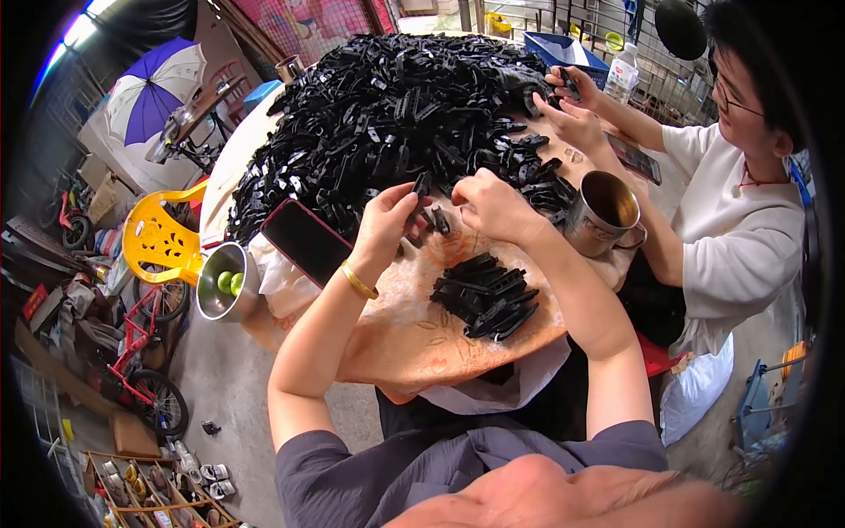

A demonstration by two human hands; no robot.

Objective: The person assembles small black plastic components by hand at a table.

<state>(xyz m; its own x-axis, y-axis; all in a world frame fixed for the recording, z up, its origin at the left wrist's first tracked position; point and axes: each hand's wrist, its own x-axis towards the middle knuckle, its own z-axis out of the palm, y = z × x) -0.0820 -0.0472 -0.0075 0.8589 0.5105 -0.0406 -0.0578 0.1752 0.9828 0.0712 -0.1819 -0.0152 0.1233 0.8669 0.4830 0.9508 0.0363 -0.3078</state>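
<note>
My left hand (389,224), with a gold bangle at its wrist, pinches a small black plastic piece (422,183) between thumb and fingers. Close by on the right, my right hand (495,208) has its fingers drawn together; whatever they may hold is hidden. Under the hands, a few loose black pieces (440,220) lie on the tablecloth. A small heap of black pieces (486,295) sits nearer to me, below my right hand. Beyond both hands rises a large pile of similar black pieces (396,114).
Left on the table lies a dark phone (305,242); beside it a steel bowl (209,295) holds green fruit. A metal mug (600,220) stands right of my forearm. A co-worker (731,202) on the right handles a black piece. A yellow chair (158,238) stands left.
</note>
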